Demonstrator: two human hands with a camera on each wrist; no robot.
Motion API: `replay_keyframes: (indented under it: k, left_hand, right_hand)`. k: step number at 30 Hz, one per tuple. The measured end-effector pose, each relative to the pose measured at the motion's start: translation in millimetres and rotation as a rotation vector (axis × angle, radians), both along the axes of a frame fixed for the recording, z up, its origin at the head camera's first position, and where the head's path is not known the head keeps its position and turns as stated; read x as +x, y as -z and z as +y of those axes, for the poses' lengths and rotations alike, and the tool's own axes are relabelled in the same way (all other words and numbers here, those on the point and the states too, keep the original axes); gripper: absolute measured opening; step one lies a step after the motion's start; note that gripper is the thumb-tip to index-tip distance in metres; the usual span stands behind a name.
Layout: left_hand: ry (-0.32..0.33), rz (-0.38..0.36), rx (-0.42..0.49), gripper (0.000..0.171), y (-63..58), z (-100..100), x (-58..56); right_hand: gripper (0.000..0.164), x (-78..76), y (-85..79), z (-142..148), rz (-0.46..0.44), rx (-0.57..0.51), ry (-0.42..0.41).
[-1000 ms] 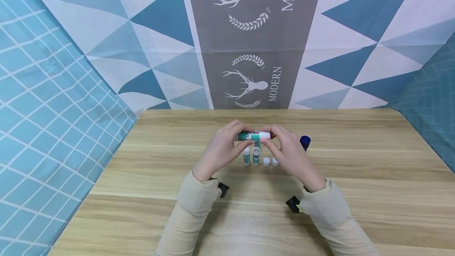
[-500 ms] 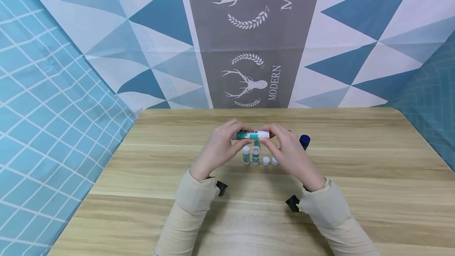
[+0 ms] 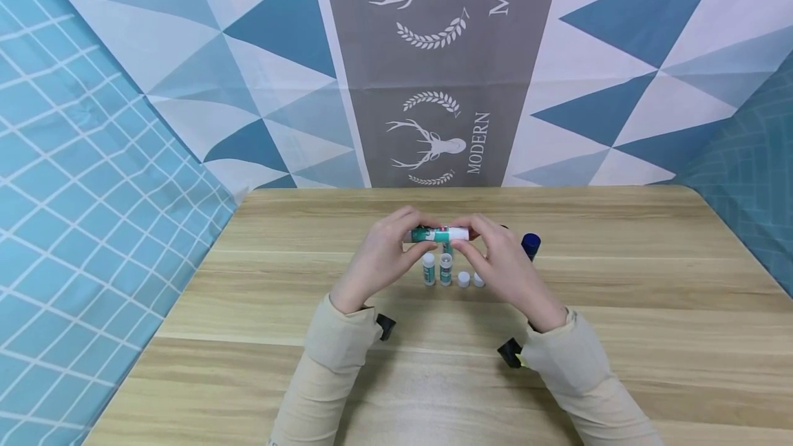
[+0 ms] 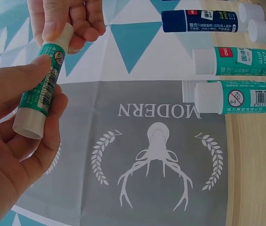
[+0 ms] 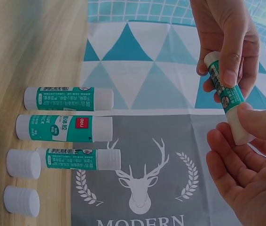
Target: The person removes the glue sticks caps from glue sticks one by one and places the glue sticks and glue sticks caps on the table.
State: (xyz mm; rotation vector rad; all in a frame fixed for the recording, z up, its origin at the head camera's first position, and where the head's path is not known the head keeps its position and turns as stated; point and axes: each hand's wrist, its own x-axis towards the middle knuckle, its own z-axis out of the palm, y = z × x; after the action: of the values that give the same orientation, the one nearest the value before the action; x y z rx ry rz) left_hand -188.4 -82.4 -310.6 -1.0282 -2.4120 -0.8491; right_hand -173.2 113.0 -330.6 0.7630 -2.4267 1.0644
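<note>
Patterned cloth backdrop [image 3: 619, 54] behind wood-grain table [image 3: 248, 377]. Left hand [image 3: 385, 246]: thumb and fingers curled round green body of glue stick [image 3: 441, 234], held sideways above table. Right hand [image 3: 500, 260]: thumb and fingers pinching white end; far fingertips hidden in head view. Beneath, two green sticks [image 3: 429, 270] upright; third [image 3: 447, 249] half masked by held one. Alongside, white caps [image 3: 463, 279]. Blue stick [image 3: 531, 243]: lower part hidden by right hand.
</note>
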Motion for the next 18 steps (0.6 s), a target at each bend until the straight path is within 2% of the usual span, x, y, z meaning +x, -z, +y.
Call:
replay_keyframes:
  k: [11, 18]
  left_hand:
    - [0.006, 0.007, 0.004, 0.022, 0.1, -0.2, -0.6]
    - [-0.045, -0.022, 0.029, 0.023, -0.9, -4.8, -1.1]
  right_hand:
    - [0.023, -0.3, -0.5, 2.3, -0.021, 0.002, 0.003]
    - [0.024, -1.8, -2.3, 9.6, -0.001, 0.008, 0.063]
